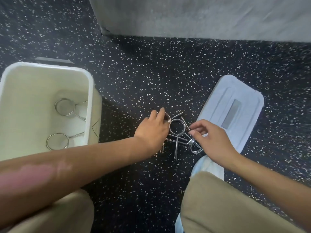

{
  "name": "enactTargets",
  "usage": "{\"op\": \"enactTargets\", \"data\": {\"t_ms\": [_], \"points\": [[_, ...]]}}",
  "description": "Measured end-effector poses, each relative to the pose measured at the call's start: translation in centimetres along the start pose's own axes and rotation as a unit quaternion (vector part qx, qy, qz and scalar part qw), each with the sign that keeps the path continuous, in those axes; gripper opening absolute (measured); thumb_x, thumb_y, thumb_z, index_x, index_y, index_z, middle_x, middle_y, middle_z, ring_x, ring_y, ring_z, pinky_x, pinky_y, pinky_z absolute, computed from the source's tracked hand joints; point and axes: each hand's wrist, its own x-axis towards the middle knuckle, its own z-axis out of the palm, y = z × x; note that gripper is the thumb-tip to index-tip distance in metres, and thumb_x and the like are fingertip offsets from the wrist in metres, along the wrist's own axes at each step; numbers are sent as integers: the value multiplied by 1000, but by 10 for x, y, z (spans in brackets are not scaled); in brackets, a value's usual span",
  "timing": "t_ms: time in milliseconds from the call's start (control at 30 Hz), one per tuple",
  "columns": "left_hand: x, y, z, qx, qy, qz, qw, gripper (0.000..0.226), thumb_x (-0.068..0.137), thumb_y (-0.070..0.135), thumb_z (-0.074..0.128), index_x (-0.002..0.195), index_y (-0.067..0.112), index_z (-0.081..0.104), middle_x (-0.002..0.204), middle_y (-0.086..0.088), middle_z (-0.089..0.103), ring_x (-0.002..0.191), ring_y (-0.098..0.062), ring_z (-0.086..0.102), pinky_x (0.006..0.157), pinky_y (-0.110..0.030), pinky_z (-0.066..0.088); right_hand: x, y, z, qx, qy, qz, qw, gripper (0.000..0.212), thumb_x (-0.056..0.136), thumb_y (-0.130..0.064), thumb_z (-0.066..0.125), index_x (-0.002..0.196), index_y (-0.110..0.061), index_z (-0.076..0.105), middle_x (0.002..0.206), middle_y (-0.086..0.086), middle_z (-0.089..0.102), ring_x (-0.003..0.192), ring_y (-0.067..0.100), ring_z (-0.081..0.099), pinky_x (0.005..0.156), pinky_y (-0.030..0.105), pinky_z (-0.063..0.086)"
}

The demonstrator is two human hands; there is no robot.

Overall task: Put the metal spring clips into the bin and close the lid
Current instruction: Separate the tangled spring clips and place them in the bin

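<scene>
Head view, nearest first: we crouch over the speckled floor [151,73] with our knees at the bottom of frame and both arms reaching forward to a small tangle of metal spring clips [178,132]. Our right hand [213,138] hovers just beside the nearest coil; its fingers [196,127] are curled narrow, close to the wire, though we cannot tell whether they actually pinch it. Our left hand [152,130] lies over the far-left coil, its fingers [159,114] draped on the ring and seemingly closing on it; the grip itself is hidden under the hand.

The handles of these clips cross each other, so we judge the step goes best if we lift one clip at a time by its ring and free it upward, rather than dragging the whole heap. Holding a neighbour down with the other hand should stop it snagging.

Beyond the right hand the lid [235,115] lies flat on the floor, well apart from the bin [45,69]. The open bin stands to our left with two clips [65,106] already inside.
</scene>
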Motion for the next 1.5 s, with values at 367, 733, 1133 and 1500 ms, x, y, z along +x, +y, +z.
{"op": "enactTargets", "data": {"t_ms": [367,733,1133,1500], "points": [[0,-21,-5,-15,66,-22,997,42,87,0,61,127,8,53,132,-13,47,116,-30,46,90,-35,50,4,5,5,10,17,-1,1000,10,95,-18,64,99,-27,68,92,-12,69,88,-1,62,70,1,40],[-68,-72,-47,-279,188,-99,936,17,84,31,73,75,21,62,123,0,55,80,-20,65,79,-38,52,27,-32,42,-124,-24,-117,985,29,96,-26,60,125,-22,58,121,-7,61,108,12,59,91,33,51],[-135,-96,-59,-628,191,-96,748,52,75,16,80,104,38,43,113,-1,52,92,-19,66,83,-34,59,55,-52,93,-400,-80,-264,874,70,85,-35,76,143,-16,41,134,6,51,117,24,51,100,38,47],[-182,-138,-49,-696,186,-70,690,34,70,6,77,86,18,49,125,-2,69,110,-20,71,96,-28,53,47,-102,86,-165,-54,-280,944,72,89,-41,72,151,-19,43,138,-5,48,127,12,45,108,28,39]]}}
